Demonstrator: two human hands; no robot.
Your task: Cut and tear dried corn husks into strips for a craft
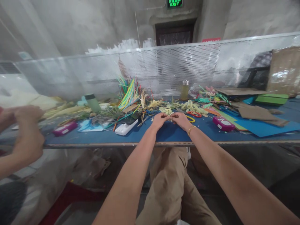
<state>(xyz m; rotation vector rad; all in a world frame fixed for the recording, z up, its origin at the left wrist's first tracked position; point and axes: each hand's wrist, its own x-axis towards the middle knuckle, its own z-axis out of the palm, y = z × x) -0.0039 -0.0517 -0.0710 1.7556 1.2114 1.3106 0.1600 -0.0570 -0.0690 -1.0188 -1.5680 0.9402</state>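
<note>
We had left hand [159, 120] and right hand [181, 120] fingertips together above desk [172, 135]; couldn't tell grip. Pale scraps [166, 110] lay just beyond, left slightly nearer.

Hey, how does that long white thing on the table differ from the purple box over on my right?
The long white thing is slim; the purple box is squatter. The white thing lies left of your left hand, the purple box right of your right hand. The white thing's near end points left, the purple box's points right. Both rest on the blue tabletop.
</note>
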